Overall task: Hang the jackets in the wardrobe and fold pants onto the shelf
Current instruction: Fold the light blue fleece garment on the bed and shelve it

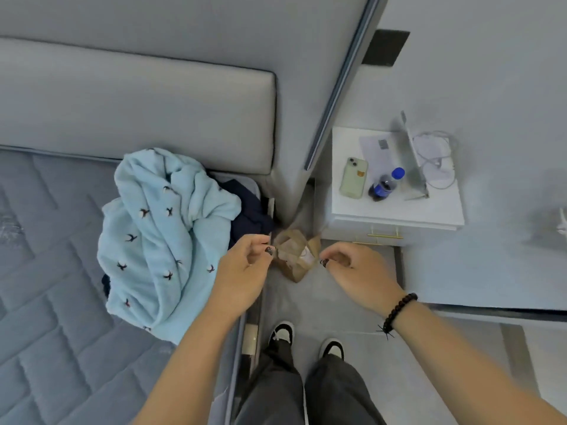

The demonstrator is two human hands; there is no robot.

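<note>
Hiding beneath the light blue garment (162, 240), dark clothing (248, 213); each hand's grip curled, contents unclear.

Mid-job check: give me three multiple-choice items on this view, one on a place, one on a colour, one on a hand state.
1. Where does the phone lie?
A. on the nightstand
B. on the mattress
C. on the floor

2. What colour is the bottle's cap?
A. red
B. blue
C. green

3. What is the left hand doing?
A. pinching the edge of the paper bag
B. lying flat on the mattress
C. gripping the bottle

Answers: 1 A, it lies beside the bottle on the white top; 2 B, the cap shows blue; 3 A, its fingertips meet at the bag's left rim.
</note>
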